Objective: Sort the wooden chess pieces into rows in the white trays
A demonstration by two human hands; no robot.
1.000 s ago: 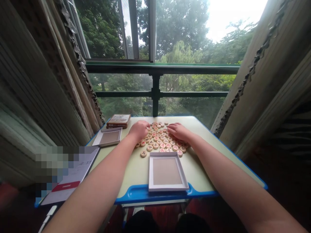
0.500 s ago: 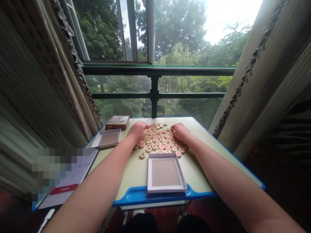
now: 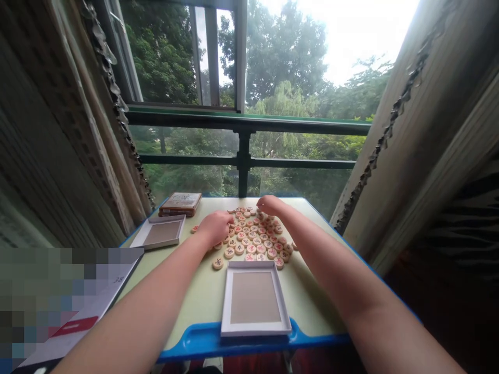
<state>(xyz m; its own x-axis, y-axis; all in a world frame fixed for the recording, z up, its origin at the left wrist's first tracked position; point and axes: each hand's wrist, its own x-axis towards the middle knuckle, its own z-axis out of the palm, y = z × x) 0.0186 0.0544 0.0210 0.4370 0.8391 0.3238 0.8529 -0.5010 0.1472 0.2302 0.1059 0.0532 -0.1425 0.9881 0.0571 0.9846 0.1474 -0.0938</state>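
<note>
Xiangqi pieces (image 3: 249, 241), round and wooden with red and black characters, lie in a loose spread across the middle of the table. My left hand (image 3: 216, 227) is at the left side of the spread, fingers curled down among the pieces. At its far side is my right hand (image 3: 268, 205), its fingers bent together over the far pieces. Whatever either hand's fingertips hold is too small or hidden to make out. Nearest me, an open shallow white box (image 3: 255, 328) with a grey-brown bottom touches or almost touches the closest pieces.
A second shallow white box part (image 3: 137, 240) lies on the left of the pale table (image 3: 312, 291). Behind it are stacked flat boxes (image 3: 180, 202). A tablet-like screen (image 3: 113, 293) lies at the left front. Curtains (image 3: 374, 150) and a green railing (image 3: 304, 124) border the table.
My right hand has moved left and away from me, to the far side of the pieces. My left hand has shifted slightly right, and a red-marked piece now shows left of it. The view has tilted.
</note>
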